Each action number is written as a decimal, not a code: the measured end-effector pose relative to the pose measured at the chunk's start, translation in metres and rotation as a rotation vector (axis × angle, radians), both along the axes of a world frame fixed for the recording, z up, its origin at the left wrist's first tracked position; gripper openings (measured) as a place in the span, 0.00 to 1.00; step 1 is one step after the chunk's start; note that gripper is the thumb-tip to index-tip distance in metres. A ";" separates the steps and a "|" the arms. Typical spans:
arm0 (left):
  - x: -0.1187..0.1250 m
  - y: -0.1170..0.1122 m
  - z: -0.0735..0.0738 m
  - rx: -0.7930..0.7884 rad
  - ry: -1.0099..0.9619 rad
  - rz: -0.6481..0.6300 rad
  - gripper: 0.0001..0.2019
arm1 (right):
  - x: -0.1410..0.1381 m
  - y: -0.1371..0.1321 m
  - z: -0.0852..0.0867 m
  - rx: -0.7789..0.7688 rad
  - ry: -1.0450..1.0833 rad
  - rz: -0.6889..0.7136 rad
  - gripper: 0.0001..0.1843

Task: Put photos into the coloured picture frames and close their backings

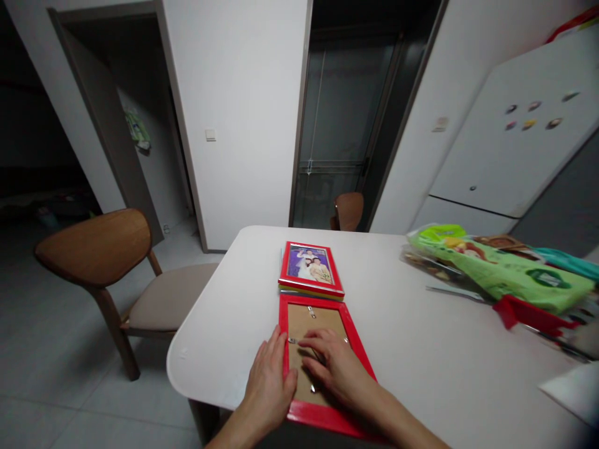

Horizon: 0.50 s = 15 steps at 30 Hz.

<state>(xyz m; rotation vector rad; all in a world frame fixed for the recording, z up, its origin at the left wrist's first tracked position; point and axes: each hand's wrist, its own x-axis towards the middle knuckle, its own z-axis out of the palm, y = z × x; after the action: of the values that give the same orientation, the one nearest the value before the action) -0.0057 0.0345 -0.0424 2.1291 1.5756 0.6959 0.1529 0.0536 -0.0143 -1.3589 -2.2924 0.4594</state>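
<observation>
A red frame (358,342) lies face down near the table's close edge, its brown backing board (325,319) uppermost and slightly askew to the viewer. Small metal clips show along the board: one at the top (311,312), one at the left (292,341), one at the right (345,340) and one low down (313,388).

The left hand (269,374) rests on the frame's left bar, its fingers extended close together and pointing away from the body, the thumb set apart from them and angled inward by the board. It lies against the frame rather than closing round it.

The right hand (334,358) arches over the board, its forearm slanting in from the lower right. Its fingers are bent, the index fingertip close by the left clip, the thumb separated below; nothing shows pinched between them. Whether that fingertip touches the clip I cannot tell.

Just beyond is a stack of frames (337,290), topped by a red one with a photograph (309,264). The white table (224,349) carries a green package (496,268) well to the right, and a wooden chair (98,249) stands at the left.
</observation>
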 end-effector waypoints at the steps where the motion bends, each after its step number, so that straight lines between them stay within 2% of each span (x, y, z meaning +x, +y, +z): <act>1: 0.000 0.000 0.000 -0.002 0.000 -0.001 0.27 | -0.006 0.005 -0.001 0.027 -0.021 -0.028 0.12; 7: 0.000 0.000 0.003 -0.022 0.002 -0.001 0.27 | -0.026 0.027 -0.014 0.120 -0.117 -0.153 0.11; 15: 0.001 0.001 0.000 -0.007 0.008 -0.005 0.27 | 0.002 0.052 -0.018 0.140 -0.137 -0.359 0.15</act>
<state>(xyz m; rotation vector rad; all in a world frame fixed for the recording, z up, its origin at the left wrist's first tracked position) -0.0051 0.0355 -0.0422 2.1327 1.5741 0.6798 0.1553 0.1052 -0.0326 -1.7268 -2.0716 0.0912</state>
